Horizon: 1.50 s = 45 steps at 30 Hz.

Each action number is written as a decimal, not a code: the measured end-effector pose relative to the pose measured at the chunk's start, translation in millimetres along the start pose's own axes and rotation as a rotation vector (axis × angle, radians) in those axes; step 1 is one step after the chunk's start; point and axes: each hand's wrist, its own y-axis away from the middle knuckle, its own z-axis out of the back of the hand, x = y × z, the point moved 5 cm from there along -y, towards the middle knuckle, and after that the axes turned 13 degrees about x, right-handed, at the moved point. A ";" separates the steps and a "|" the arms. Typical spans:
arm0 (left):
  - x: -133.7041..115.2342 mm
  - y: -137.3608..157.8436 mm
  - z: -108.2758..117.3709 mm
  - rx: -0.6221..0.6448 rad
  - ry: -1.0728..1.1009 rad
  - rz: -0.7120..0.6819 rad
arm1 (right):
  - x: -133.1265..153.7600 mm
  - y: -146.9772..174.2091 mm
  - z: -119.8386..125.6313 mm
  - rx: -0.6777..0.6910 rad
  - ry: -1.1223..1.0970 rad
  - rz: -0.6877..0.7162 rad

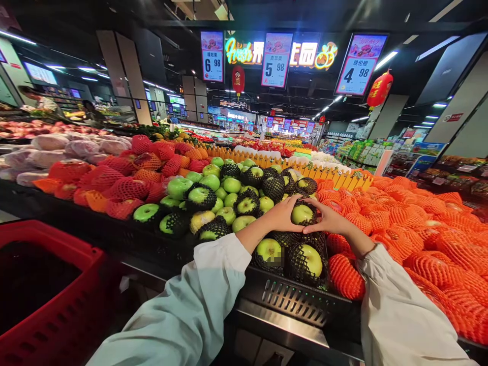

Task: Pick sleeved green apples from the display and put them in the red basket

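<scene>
Filling the middle of the frame, the long produce counter (297, 300) carried green apples flanked by orange-netted fruit. At centre, one round green apple in a black foam net sleeve (302, 214) sat atop the pile, directly between both hands. The left hand (282, 215) cupped its left side and the right hand (327, 219) its right, fingertips meeting above it, neither nearer than the other. A red plastic shopping basket (46, 290) sat lower left.

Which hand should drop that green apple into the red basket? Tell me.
Left, probably. Both left hand and right hand cup the green apple, but the red basket sits on the left.
</scene>
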 end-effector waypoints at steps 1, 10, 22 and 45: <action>0.1 0.0 0.6 0.000 0.013 -0.017 | -0.4 0.3 0.4 -0.003 0.010 -0.004; 7.7 5.5 20.3 -0.322 0.283 0.216 | 7.4 0.8 1.3 -0.044 0.073 -0.023; 13.3 4.8 25.3 -0.238 -0.136 0.453 | 12.6 1.0 -3.5 0.033 -0.047 0.004; -137.6 117.8 29.2 -0.652 -0.470 -0.082 | -47.3 8.1 42.6 -0.289 0.106 -0.185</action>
